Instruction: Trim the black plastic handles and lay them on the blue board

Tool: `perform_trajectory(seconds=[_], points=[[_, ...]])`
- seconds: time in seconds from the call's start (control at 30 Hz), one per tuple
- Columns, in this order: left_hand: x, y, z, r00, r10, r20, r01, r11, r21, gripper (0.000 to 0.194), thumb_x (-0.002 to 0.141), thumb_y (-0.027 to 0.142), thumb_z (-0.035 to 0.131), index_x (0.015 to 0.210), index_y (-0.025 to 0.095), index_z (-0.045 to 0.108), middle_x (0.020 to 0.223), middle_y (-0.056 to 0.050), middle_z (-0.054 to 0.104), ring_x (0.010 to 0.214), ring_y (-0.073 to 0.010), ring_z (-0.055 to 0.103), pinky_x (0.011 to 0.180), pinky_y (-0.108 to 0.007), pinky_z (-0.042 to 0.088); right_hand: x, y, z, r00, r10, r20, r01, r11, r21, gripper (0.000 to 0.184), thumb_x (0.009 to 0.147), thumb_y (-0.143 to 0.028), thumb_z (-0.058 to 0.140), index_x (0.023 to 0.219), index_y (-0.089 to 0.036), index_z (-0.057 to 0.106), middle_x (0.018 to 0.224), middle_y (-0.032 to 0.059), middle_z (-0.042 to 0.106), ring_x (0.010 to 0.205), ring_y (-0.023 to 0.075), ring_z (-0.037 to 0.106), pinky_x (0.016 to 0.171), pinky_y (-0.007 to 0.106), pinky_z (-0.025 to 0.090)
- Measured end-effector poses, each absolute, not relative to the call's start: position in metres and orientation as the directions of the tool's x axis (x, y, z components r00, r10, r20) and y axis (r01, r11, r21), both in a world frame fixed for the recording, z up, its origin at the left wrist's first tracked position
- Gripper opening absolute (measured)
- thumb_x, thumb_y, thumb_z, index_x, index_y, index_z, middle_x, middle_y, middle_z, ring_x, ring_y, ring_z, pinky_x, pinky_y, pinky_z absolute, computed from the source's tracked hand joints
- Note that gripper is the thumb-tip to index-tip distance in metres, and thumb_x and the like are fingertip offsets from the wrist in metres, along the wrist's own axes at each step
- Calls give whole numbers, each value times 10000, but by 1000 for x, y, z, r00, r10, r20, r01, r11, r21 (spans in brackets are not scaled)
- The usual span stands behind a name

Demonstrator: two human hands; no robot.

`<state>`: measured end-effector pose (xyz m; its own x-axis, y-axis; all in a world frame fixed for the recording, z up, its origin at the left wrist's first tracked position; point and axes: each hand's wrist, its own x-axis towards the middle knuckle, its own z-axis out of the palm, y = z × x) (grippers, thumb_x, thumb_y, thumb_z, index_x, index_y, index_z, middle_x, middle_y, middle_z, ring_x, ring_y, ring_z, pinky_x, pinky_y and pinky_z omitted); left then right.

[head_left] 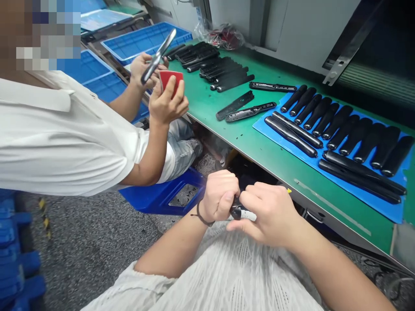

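Note:
In front of my lap, my left hand (222, 196) is closed around a black, glossy plastic shell (236, 211), most of which is hidden by the fingers. Close against it on the right, my right hand (270, 211) is closed too, its bent fingers over the same piece and its thumb below. A small white piece (248, 215) shows between the right thumb and fingers, touching the black part; whether it is a label, paper or cloth I cannot tell. Both hands are held off the table, near its front edge.
Several black shells (333, 121) lie in rows on a blue sheet (385, 209) on the green table (207, 103). Open shell halves (251, 112) and piles of shells (223, 71) lie further left. A co-worker (65, 138) holds a shell (158, 56) and a red pad (171, 82). Blue crates (145, 41) stand behind.

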<state>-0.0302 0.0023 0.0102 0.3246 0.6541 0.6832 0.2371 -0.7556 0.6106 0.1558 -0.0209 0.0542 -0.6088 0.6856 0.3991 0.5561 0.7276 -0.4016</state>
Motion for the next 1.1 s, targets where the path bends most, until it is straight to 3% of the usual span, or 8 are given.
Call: perform_trajectory(seconds=[0.3,0.47,0.57,0.63,0.73,0.8,0.97,1.1], points=[[-20,-8,12,215,814,540,280,-581,764,510,1066,443,248,641,231,435,573,-32,491,560,-183,419,637,-381,341,159,-27,49,-560,556,615,656,750,-81,478,1019,-605,548,728,-227,567,640,3,473,634,164,330,585,362,159],[-5,-21,16,112,950,291,189,-308,932,568,1088,509,253,630,215,414,589,-11,412,564,-160,381,586,-352,288,162,-28,38,-504,487,714,741,669,67,425,1000,-610,587,797,-238,620,613,8,479,623,169,320,586,362,158],[-3,-22,21,247,965,88,45,-102,994,593,1076,601,269,667,204,435,622,-2,415,589,-149,371,583,-327,328,164,-24,38,-459,532,711,768,640,17,427,997,-539,630,712,-232,548,575,-4,433,601,162,299,579,363,152],[-3,-20,22,368,930,-10,-79,42,996,567,1059,632,341,740,190,498,675,-10,488,611,-144,428,592,-306,396,167,-21,42,-404,587,701,752,650,-111,391,1020,-436,622,704,-231,519,574,-10,436,594,156,315,570,354,181],[-3,-18,23,429,898,-96,-240,216,946,522,1050,641,384,866,183,553,612,30,466,488,-117,428,481,-268,405,175,-18,48,-356,675,647,626,686,-372,157,1053,-236,526,918,-222,607,683,0,565,627,148,426,597,313,309],[-2,-18,24,404,908,-114,-267,236,934,533,1047,654,385,916,174,575,559,58,424,410,-105,418,417,-243,377,181,-18,52,-342,734,587,586,655,-477,98,1050,-238,530,1082,-208,617,788,18,633,685,150,503,645,301,378],[2,-23,30,396,915,-79,-205,172,964,547,1049,652,386,823,179,540,554,42,449,427,-106,464,412,-224,367,190,-15,59,-374,773,512,688,602,-407,424,989,-614,596,876,-206,614,733,13,599,685,159,509,626,314,330],[5,-26,33,369,929,-31,-165,98,981,551,1063,614,394,750,179,518,621,9,498,497,-95,390,460,-240,338,187,-11,67,-408,759,507,729,605,-319,540,1015,-683,468,763,-213,555,692,12,536,655,154,428,600,322,259]])
